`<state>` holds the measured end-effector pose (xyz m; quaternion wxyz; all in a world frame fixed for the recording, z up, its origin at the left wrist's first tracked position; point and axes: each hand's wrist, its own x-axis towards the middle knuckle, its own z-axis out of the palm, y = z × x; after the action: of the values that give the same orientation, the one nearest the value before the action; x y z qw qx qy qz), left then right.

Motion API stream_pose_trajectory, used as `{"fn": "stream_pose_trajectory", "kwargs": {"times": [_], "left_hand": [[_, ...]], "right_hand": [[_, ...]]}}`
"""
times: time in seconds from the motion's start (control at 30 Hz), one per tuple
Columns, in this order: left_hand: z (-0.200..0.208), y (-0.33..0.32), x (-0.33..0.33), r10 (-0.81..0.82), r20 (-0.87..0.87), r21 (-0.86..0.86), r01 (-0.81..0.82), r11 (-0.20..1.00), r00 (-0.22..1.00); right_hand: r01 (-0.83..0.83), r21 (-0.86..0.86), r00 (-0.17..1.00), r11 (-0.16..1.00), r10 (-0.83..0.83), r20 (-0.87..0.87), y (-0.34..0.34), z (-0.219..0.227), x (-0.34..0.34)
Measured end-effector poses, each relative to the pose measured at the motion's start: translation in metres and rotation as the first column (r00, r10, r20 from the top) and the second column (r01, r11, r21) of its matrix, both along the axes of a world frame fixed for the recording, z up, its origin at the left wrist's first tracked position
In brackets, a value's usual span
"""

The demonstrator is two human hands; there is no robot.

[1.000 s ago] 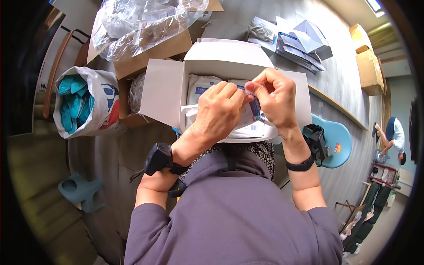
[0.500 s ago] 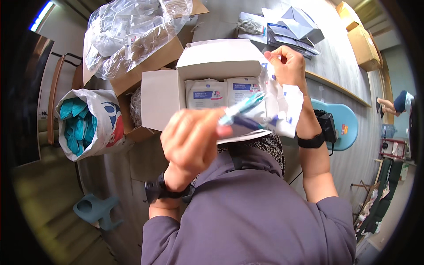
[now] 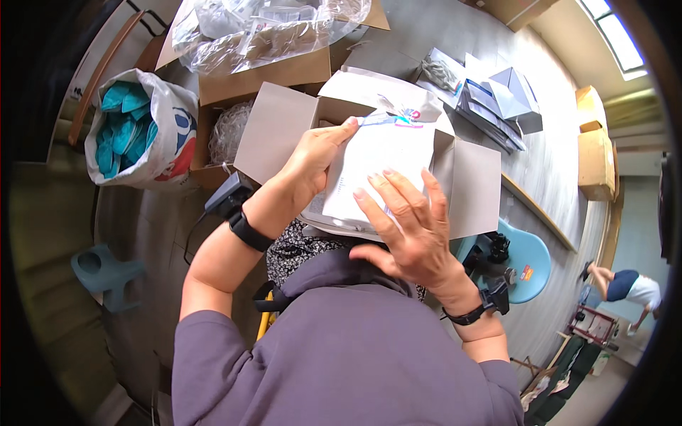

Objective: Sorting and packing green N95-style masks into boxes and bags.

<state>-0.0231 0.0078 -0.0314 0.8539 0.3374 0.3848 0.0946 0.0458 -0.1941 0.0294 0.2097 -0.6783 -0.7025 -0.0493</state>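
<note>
1. Fingers of the left hand (image 3: 312, 160) hold the left edge of a white packet (image 3: 391, 153), the thumb lying on its face toward eleven o'clock.
2. Right hand (image 3: 412, 238) comes in from five o'clock, fingers spread wide; their tips seem to rest on the packet rather than grip it.
3. The packet is over the mouth of a white box (image 3: 474, 188), hiding most of the inside. Flaps stand out at ten, twelve and four o'clock, so opening the box looks done.
4. This packet appears only partly dealt with: both hands are at it and it is not yet released. I cannot tell whether its crumpled upper end is sealed, nor how many others lie beneath, so the amount left is unclear.
5. Farther out, clear plastic bags (image 3: 284, 32) spill over a brown carton (image 3: 263, 74) at eleven o'clock; a white sack (image 3: 177, 128) of teal bundles (image 3: 124, 131) stands near nine; flat grey boxes (image 3: 490, 110) lie at two; a blue stool (image 3: 529, 255) is at four.
</note>
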Motion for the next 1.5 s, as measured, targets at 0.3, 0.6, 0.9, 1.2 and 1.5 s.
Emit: {"fn": "stream_pose_trajectory", "kwargs": {"times": [0.3,0.6,0.9,1.2,1.5], "left_hand": [[-0.020,-0.014,-0.002,-0.175,-0.092,0.075,0.182,0.981,0.980],[-0.028,-0.016,-0.002,-0.118,-0.007,0.351,0.113,0.930,0.993],[-0.017,-0.022,-0.006,-0.265,0.366,0.396,0.108,0.912,0.892],[-0.018,-0.024,-0.006,-0.291,0.161,0.478,0.184,0.859,0.943],[-0.007,-0.023,-0.015,-0.106,-0.020,0.359,0.106,0.927,0.994]], "right_hand": [[0.338,0.387,0.888,0.858,-0.154,-0.434,-0.013,-0.007,0.044],[0.560,0.152,0.630,0.814,-0.300,-0.716,-0.048,-0.002,0.070],[0.620,0.202,0.341,0.758,-0.028,-0.940,-0.045,-0.008,0.086],[0.548,0.162,0.211,0.821,0.051,-0.976,-0.064,-0.032,0.109],[0.641,0.053,0.369,0.766,-0.247,-0.896,-0.075,-0.009,0.137]]}}
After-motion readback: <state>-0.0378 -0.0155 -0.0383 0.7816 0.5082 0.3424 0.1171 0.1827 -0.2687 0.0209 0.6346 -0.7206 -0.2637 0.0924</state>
